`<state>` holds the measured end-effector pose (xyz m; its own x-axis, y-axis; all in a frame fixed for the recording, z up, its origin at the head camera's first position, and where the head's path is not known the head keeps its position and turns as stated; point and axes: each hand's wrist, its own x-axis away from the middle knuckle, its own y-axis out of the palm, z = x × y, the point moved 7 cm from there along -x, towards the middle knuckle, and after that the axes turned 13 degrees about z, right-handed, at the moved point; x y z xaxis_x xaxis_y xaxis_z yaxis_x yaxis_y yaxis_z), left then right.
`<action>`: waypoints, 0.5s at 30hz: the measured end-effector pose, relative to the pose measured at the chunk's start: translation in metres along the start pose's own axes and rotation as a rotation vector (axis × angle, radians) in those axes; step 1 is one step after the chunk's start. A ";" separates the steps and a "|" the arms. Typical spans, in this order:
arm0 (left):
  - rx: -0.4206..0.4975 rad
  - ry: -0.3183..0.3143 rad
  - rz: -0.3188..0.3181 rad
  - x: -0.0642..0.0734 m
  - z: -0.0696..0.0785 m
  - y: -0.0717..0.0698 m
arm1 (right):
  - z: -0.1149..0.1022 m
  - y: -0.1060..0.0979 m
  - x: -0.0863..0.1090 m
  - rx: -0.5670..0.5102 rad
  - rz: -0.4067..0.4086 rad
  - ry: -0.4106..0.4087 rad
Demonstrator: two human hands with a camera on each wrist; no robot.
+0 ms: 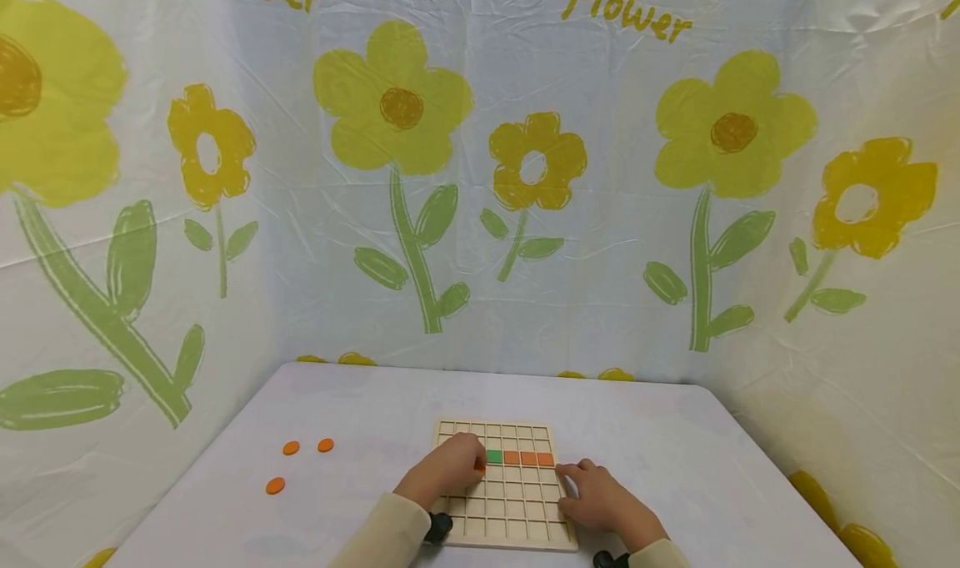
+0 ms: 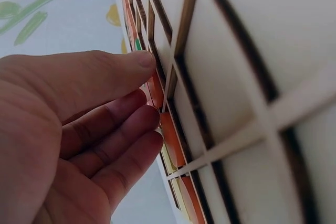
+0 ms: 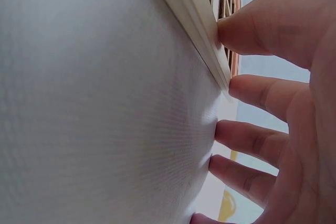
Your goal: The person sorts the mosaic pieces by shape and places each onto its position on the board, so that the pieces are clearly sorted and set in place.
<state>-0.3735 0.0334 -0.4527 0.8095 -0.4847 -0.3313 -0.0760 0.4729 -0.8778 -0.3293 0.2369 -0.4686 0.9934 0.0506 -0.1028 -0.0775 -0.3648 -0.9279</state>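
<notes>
A wooden grid board (image 1: 517, 532) lies on the table. My left hand (image 1: 448, 464) is over its left part, with thumb and fingers pinching an orange disc (image 1: 480, 470) at a cell. The left wrist view shows an orange edge (image 2: 155, 90) between thumb and fingers, partly hidden, with more orange pieces (image 2: 172, 139) in cells beside the fingertips. One row of the board holds a green square (image 1: 494, 457) and several orange squares (image 1: 528, 459). At the right edge, my right hand (image 1: 606, 499) rests with spread fingers, thumb touching the board's rim (image 3: 197, 17), other fingertips on the table.
Three loose orange discs (image 1: 291, 448) lie on the white table (image 1: 225, 518) to the left of the board. A cloth (image 1: 480, 301) printed with flowers hangs behind the table and along its sides. Dark wrist straps (image 1: 438, 527) sit at both cuffs.
</notes>
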 end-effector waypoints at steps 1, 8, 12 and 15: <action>0.005 0.003 -0.002 0.000 0.000 0.000 | 0.000 0.000 0.000 -0.001 -0.001 -0.002; 0.057 0.015 0.003 0.003 -0.007 -0.002 | 0.000 0.000 -0.001 0.003 -0.007 0.005; 0.062 -0.009 0.016 0.006 -0.014 -0.005 | 0.000 0.000 -0.001 0.007 -0.007 0.005; 0.058 -0.025 0.024 0.008 -0.020 -0.010 | 0.000 0.000 -0.001 0.007 -0.005 0.005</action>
<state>-0.3775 0.0103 -0.4535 0.8221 -0.4544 -0.3429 -0.0625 0.5266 -0.8478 -0.3304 0.2368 -0.4682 0.9942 0.0475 -0.0962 -0.0730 -0.3576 -0.9310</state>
